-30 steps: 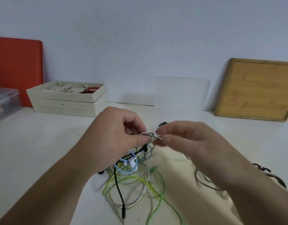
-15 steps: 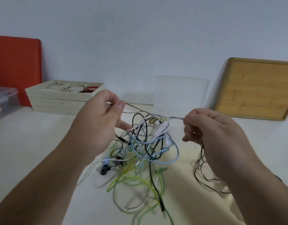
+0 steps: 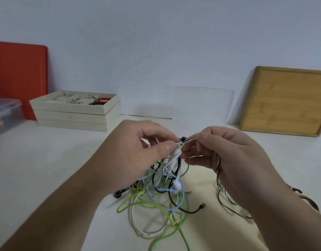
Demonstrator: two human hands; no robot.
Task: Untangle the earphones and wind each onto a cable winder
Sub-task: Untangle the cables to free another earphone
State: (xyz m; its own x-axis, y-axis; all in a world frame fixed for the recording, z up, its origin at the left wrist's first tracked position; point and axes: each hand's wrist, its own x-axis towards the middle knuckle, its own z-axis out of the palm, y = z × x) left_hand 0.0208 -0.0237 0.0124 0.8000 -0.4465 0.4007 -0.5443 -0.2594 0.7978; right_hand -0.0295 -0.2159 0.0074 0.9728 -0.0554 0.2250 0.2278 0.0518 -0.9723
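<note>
Nearest the camera, loops of lime-green cable (image 3: 152, 205) sprawl across the white table (image 3: 47, 169), thin, glossy and slack, one strand running off the bottom edge. Just beyond, the tangle of earphones (image 3: 167, 180) rises from the table toward my hands: pale-blue, white and black cords crossing each other, a white earbud (image 3: 177, 185) hanging in the middle, a black plug end (image 3: 201, 205) lying free to the right.

Above the heap, my left hand (image 3: 138, 156) pinches the knot at its top between thumb and forefinger, its grip closed on the white strands. My right hand (image 3: 233, 156) faces it, almost touching, fingers curled, pinching a thin white strand (image 3: 189, 140) that leads out of the knot; a bundle of dark striped cord (image 3: 226, 198) hangs from its palm side and trails onto the table. The knot sits between the two grips, the mass dangling straight below it, so I judge the coming pull runs sideways, right hand drawing the strand away from the left.

Farther back, stacked cream trays (image 3: 72, 115) hold small trinkets, and a clear plastic box (image 3: 5, 115) sits at the left edge. Against the wall lean an orange board (image 3: 20, 75), a clear sheet (image 3: 203, 104) and a wooden board (image 3: 286, 100). No cable winder is visible.
</note>
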